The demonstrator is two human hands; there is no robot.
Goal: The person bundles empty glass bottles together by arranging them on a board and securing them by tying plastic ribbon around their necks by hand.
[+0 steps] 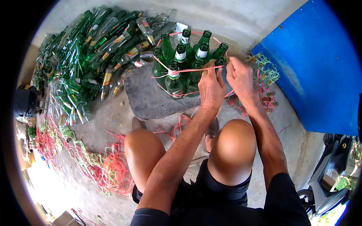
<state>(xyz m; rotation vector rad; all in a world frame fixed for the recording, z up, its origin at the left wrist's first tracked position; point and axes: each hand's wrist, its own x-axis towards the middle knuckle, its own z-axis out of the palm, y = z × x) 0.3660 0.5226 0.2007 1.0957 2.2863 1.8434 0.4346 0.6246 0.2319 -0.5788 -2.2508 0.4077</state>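
Several green glass bottles (181,54) stand upright in a tight cluster on a dark grey slab (145,90). Pink plastic twine (188,70) loops around the group, with one strand stretched across the near bottles' necks. My left hand (211,88) is closed on this strand at the cluster's front right, thumb and finger pinched together. Just to its right, my right hand (241,77) has its fingers curled in around the twine beside the rightmost bottle. The fingertips partly cover the twine there.
A large heap of green and clear bottles (81,49) lies against the wall at left. Tangled pink and green twine (113,169) covers floor at lower left, with more twine (266,67) at right. A blue panel (309,67) leans there; a motorbike (330,184) stands lower right.
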